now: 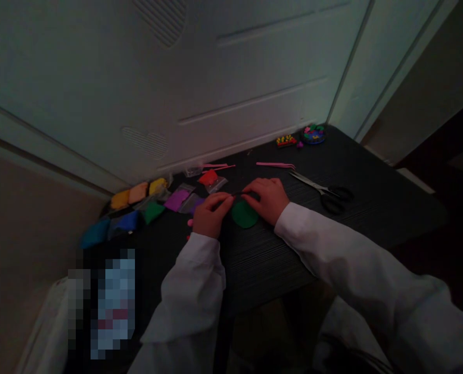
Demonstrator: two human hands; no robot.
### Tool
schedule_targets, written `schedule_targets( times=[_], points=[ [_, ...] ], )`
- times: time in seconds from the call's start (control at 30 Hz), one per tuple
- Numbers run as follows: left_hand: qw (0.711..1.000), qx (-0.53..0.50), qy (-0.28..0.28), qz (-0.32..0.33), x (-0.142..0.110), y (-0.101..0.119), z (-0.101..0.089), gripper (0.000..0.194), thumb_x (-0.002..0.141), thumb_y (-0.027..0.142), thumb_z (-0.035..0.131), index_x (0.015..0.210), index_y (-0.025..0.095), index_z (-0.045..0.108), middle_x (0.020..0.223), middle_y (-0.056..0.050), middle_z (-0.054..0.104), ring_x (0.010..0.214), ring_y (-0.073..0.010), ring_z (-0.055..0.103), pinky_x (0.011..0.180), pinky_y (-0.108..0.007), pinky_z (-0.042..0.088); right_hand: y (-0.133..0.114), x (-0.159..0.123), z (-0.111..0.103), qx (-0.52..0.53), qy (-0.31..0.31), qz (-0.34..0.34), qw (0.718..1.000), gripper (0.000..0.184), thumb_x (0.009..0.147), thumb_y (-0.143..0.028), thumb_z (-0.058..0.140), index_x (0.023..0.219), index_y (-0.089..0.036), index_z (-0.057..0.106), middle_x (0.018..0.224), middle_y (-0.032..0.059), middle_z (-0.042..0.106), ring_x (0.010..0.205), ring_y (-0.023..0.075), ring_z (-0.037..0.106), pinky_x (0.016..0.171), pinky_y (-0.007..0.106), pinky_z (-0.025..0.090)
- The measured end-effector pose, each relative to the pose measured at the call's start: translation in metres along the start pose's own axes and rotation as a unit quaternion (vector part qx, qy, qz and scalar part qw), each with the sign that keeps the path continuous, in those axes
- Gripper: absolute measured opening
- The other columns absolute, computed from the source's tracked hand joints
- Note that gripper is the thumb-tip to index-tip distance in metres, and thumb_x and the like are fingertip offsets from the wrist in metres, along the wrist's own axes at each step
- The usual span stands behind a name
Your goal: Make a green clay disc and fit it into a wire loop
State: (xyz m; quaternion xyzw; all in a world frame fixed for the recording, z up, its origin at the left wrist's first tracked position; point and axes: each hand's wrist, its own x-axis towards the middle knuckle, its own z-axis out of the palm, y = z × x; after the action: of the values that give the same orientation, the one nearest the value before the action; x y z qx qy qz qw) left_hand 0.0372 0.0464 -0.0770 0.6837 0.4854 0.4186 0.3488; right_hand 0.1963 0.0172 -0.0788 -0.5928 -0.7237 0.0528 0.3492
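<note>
Both hands meet near the middle of the dark table (pixel 262 265). My left hand (pixel 211 214) has its thumb and fingers pinched at one end of a thin dark strip (pixel 238 194). At the strip's other end, my right hand (pixel 268 198) is closed in a similar pinch. The strip's material is too dim to make out. A flat green disc (pixel 245 214) lies just below the strip, partly covered by my right fingers. Close by my left hand is a small pink ball (pixel 190 223), with a bit of red below it.
Black-handled scissors (pixel 321 189) and pink tweezers (pixel 275 165) lie right of centre. Bags of coloured clay, including a purple bag (pixel 179 198) and a blue bag (pixel 127 222), line the left. A round container (pixel 313 134) of small colourful pieces stands far right, against a white panel (pixel 255 67).
</note>
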Motion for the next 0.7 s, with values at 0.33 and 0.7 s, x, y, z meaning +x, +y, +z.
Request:
schedule_targets(
  times=[0.33, 0.7],
  points=[
    [1.0, -0.024, -0.011, -0.003, -0.0008, -0.0028, 0.0007, 0.019, 0.063, 0.033, 0.059, 0.074, 0.018, 0.062, 0.083, -0.001, 0.061, 0.083, -0.0149, 0.055, 0.079, -0.028, 0.04, -0.0027, 0.0001, -0.0021, 0.023, -0.008, -0.006, 1.0, 0.02, 0.078, -0.034, 0.044, 0.09, -0.024, 0.057, 0.091, 0.0002, 0.059, 0.088, 0.0161, 0.048, 0.076, 0.031, 0.023],
    [0.999, -0.042, 0.005, -0.022, -0.0018, -0.0042, 0.0023, 0.022, 0.061, 0.035, 0.059, 0.075, 0.018, 0.063, 0.083, -0.002, 0.063, 0.081, -0.0155, 0.056, 0.078, -0.028, 0.041, 0.0011, 0.0011, 0.0003, 0.019, -0.033, 0.017, 0.999, 0.023, 0.075, -0.038, 0.047, 0.09, -0.024, 0.057, 0.094, 0.0002, 0.059, 0.09, 0.0167, 0.049, 0.076, 0.031, 0.025]
  ],
)
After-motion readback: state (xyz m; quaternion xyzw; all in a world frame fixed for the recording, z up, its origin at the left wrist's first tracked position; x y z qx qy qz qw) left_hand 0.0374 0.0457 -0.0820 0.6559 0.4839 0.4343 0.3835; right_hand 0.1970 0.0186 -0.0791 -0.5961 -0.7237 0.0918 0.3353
